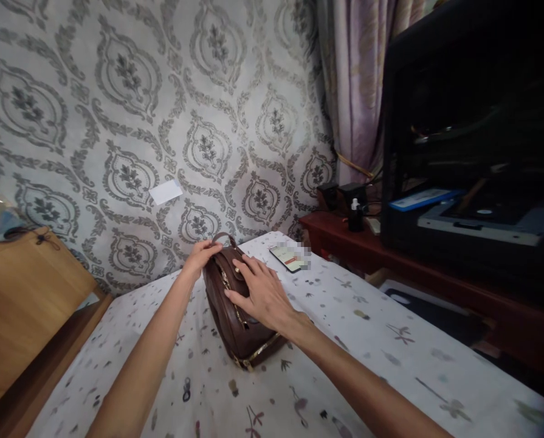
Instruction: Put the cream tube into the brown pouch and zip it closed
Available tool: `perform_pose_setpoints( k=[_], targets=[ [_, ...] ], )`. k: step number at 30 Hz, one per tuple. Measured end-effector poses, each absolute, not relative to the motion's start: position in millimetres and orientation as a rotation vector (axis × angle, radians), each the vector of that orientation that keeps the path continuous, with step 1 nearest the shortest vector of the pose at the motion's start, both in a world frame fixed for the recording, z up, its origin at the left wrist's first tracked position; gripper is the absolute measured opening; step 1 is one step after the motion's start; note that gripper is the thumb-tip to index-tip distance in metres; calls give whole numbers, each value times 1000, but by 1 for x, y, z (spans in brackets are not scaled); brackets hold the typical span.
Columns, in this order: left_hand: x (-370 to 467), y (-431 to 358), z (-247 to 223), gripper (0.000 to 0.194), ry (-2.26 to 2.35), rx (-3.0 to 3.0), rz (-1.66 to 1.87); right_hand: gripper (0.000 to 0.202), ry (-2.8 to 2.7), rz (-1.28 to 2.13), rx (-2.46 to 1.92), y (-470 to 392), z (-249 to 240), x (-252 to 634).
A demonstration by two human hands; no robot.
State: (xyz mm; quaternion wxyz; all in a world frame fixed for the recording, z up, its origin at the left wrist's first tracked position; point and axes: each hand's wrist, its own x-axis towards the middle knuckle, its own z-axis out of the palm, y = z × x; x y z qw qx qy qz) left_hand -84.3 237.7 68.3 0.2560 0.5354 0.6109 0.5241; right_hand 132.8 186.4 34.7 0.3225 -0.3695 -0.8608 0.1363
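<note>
A dark brown leather bag (221, 322) with gold zippers and a looped top handle lies on the patterned bed sheet (189, 389) in front of me. My left hand (201, 257) grips the bag's top left corner, close to the base of the handle. Flat across the bag's front rests my right hand (265, 295), its fingers spread beside a small gold stud and a short zipper. That palm covers part of the front pocket. Just beyond the right hand, a smartphone (286, 258) lies on the sheet with its screen lit.
A wooden headboard-like panel (30, 304) stands along the left side. On the right, a dark red shelf (335, 234) carries a small black bottle (355, 216) and a large black-screened television (472, 121). Patterned wallpaper (217, 91) and a purple curtain (358, 91) close off the back.
</note>
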Motion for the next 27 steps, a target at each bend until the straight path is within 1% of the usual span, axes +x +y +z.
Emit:
perform_pose_setpoints(
  k=[5,10,14,20,27],
  targets=[
    [-82,237,59,30,1673,1524,1424,62,-2277,297,-973,190,41,126],
    [-93,233,51,26,1692,1567,1554,58,-2277,263,-997,189,38,122],
    [-104,224,43,23,1738,1586,1633,56,-2246,215,-1027,186,32,118],
    [-104,217,36,10,1800,1655,1651,52,-2162,112,-1025,188,21,110],
    [-93,217,23,7,1885,1564,1844,48,-2092,-24,-977,195,5,106]
  ],
)
